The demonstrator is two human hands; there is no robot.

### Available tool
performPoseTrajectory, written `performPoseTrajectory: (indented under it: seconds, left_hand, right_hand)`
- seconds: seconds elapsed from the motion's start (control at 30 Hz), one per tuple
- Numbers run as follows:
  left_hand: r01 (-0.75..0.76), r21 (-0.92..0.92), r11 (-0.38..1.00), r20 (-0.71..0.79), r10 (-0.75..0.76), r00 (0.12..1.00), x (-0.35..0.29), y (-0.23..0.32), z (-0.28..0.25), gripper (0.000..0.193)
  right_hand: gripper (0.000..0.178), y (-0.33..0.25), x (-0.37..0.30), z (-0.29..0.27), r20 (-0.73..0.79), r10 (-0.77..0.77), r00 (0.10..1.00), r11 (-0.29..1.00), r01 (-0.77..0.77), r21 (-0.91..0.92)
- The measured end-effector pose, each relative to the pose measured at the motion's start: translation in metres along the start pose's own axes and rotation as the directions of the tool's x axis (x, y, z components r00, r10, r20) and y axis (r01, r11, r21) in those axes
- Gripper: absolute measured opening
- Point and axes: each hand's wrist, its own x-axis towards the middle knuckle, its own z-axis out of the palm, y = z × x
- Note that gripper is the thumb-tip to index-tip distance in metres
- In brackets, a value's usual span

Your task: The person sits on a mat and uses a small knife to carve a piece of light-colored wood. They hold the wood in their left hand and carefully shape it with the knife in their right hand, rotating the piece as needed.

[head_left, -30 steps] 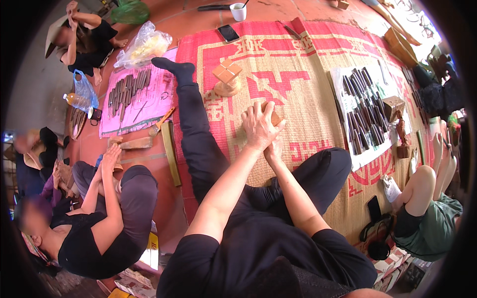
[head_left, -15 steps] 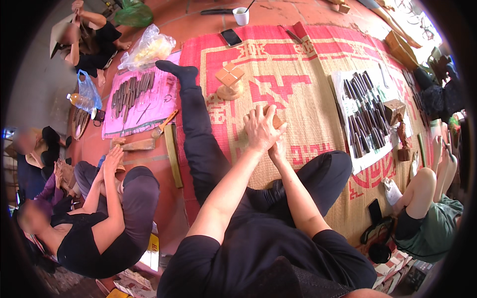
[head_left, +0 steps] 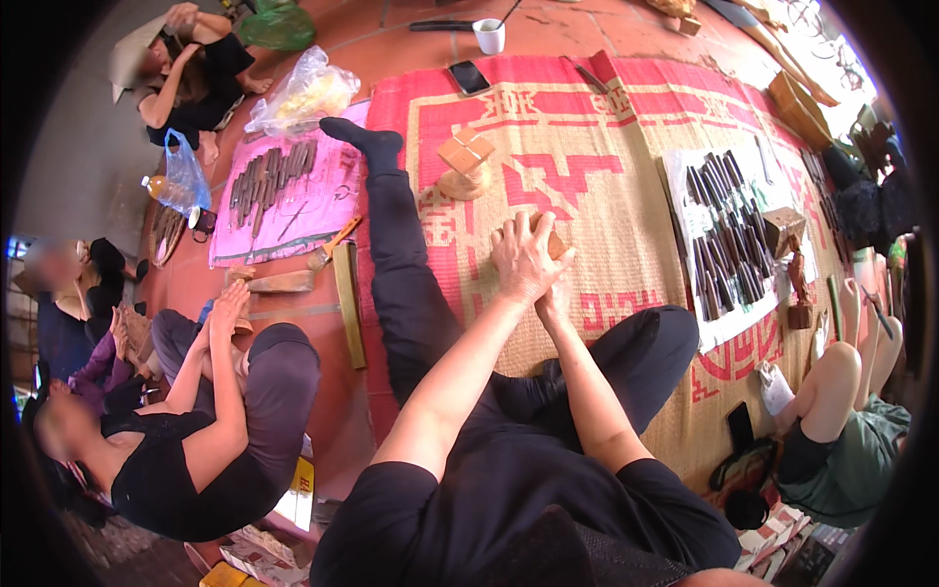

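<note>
In front of me, over the woven mat [head_left: 626,254], my two hands are closed together around a brown wooden block [head_left: 558,245]. My left hand [head_left: 525,256] lies over its top with the fingers bent across it. Lower and to the right, my right hand [head_left: 555,296] wraps the near side, its fingers mostly hidden. Only small parts of the block show, so its full shape is hidden. Just beyond my hands, a square wooden block [head_left: 465,150] with a pale cross on top rests on a round wooden piece [head_left: 464,184].
Many dark-handled carving tools [head_left: 729,235] lie on a white cloth at right, beside a carved wooden figure [head_left: 800,289]. More tools [head_left: 269,186] cover a pink cloth at left. A phone [head_left: 469,77] and white cup [head_left: 489,37] sit farther off. People sit at both sides.
My hands keep their closed hold on the wooden block with little visible shift. The whole view has slid slightly, so things appear a bit farther right. The person at upper left has shifted their arms.
</note>
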Motion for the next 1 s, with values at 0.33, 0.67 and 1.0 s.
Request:
performPoseTrajectory:
  seconds: [0.33, 0.67, 1.0]
  left_hand:
    - [-0.027, -0.026, 0.999, -0.087, 0.025, 0.996, -0.005, -0.005, 0.002, 0.065]
    - [-0.049, -0.032, 0.998, -0.099, 0.045, 0.994, 0.0, 0.0, 0.005, 0.068]
    - [-0.03, -0.077, 0.997, -0.038, 0.028, 0.999, 0.001, -0.001, 0.006, 0.071]
  right_hand:
    - [0.054, 0.013, -0.001, -0.003, -0.1, -0.027, 0.995, 0.958, 0.055, 0.281]
    - [0.061, 0.053, 0.029, 0.026, -0.038, 0.071, 0.997, 0.474, 0.0, 0.88]
    - [0.054, 0.059, 0.027, 0.034, -0.037, 0.14, 0.989, 0.831, -0.097, 0.548]
